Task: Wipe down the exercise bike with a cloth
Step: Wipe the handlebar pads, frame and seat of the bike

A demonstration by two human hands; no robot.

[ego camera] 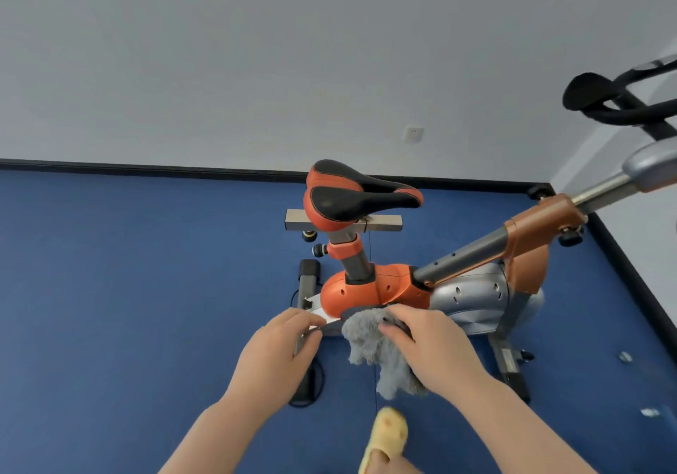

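The fingers of the right hand (428, 341) curl over a grey fluffy cloth (370, 349) and press it against the lower edge of the exercise bike (472, 290), just below the orange housing (362, 288), with much of the cloth hanging loose beneath the hand. The fingers of the left hand (278, 349) bend around a silver crank arm (318, 314) that sticks out beside the housing, apparently steadying it. The bike stands on a blue floor (128, 290) near the corner of the room, its saddle (351, 195) above the hands and its handlebars (619, 103) at upper right. The likeliest trouble is the dangling cloth: if the crank turns while the person wipes, the loose end could probably be drawn into the gap behind the crank, or a fingertip could be pinched there. Should the left hand let go, the crank may swing. A black cable (311, 389) loops on the floor by the frame and a foot in a yellow slipper (384, 437) stands close to it, so a step sideways might snag it. No container appears anywhere in view, so nothing is held in one.
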